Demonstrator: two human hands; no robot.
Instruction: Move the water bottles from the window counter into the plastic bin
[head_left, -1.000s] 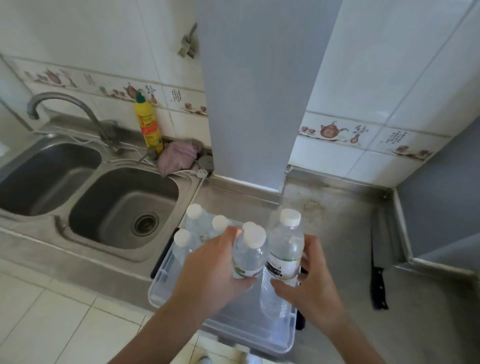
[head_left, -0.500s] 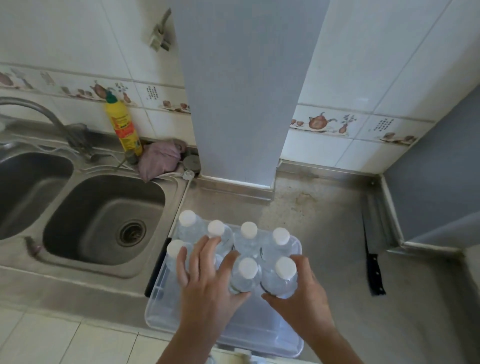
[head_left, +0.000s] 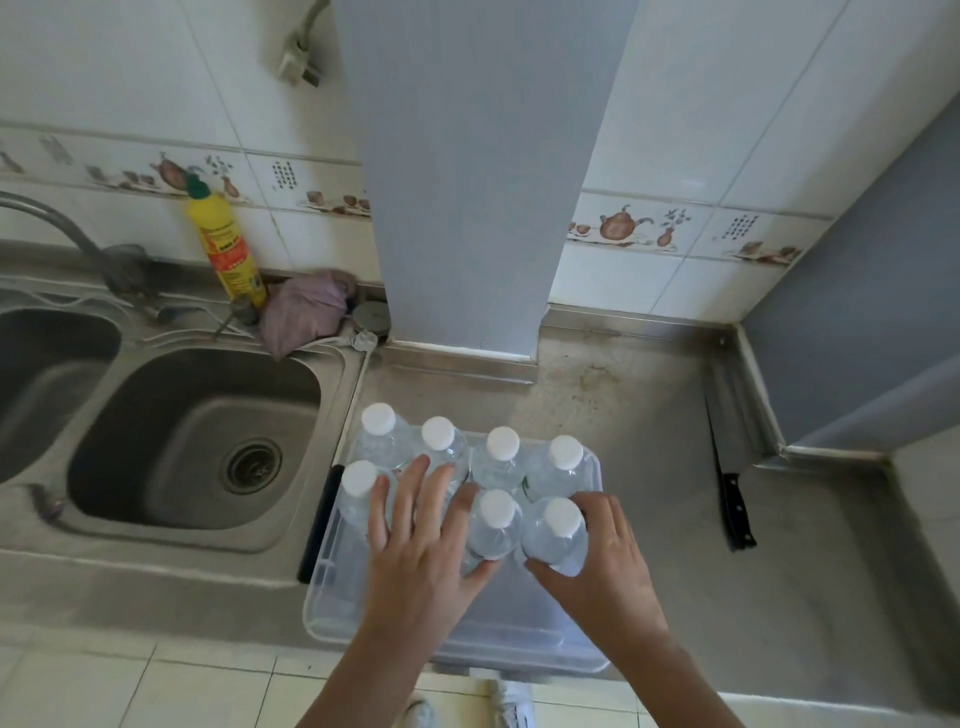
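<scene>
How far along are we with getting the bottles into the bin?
Five capped bottles stand loose in the plastic bin. In hand: left hand and right hand each grip one more, the left bottle and right bottle. Left: release them; no window counter in view.

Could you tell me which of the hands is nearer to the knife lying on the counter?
Right. The right hand grips a bottle in the bin, with bare counter between it and the knife; the left hand lies farther off, toward the sink.
</scene>
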